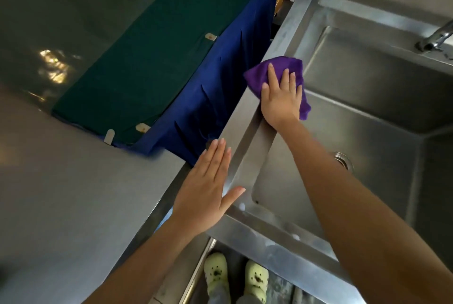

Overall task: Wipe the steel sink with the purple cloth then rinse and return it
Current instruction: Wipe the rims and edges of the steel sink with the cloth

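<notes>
On the left rim of the steel sink (245,154), the purple cloth (259,75) lies bunched, part on the flat rim and part hanging over the inner edge toward the basin. The right hand (280,97) rests flat on top of the cloth. Its fingers (272,75) are straight and slightly spread, pressing the cloth against the steel rather than curling round it. The right forearm crosses the basin diagonally from the lower right.

The left hand (208,188) is nearer the front corner, over the outer edge of the same rim. Its fingers (213,156) are straight and held close together, the thumb (232,196) is extended to the side, and it holds nothing. Contact with the rim cannot be confirmed.

Inside the basin, the drain (344,160) shows just beyond the right forearm. A faucet (438,36) stands on the far rim at the upper right. Small white spots (242,205) sit on the front rim near the corner. Blue fabric (208,97) hangs beside the sink's left side, with green fabric (147,58) next to it. Two pale green clogs (217,270) show below the front rim.
</notes>
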`<action>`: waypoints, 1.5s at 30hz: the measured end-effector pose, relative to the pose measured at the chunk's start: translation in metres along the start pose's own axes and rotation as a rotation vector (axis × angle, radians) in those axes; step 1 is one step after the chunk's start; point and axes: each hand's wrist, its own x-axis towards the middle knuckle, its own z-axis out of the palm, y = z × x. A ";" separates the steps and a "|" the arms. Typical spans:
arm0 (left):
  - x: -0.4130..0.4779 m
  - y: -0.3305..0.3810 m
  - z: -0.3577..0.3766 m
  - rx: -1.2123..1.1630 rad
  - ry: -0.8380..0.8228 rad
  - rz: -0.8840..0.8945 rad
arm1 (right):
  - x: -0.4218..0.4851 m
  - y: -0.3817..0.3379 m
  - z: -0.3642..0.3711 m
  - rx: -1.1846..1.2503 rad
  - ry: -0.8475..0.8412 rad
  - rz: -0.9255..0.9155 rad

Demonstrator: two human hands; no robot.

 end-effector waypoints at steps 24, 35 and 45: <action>-0.085 0.018 0.011 -0.104 0.068 -0.250 | -0.070 -0.029 0.018 0.026 0.009 -0.029; -0.120 0.021 0.015 -0.208 0.090 -0.258 | -0.197 -0.042 0.039 -0.059 -0.115 -0.187; -0.121 0.018 0.016 -0.260 0.113 -0.230 | -0.186 -0.055 0.036 -0.021 -0.097 -0.102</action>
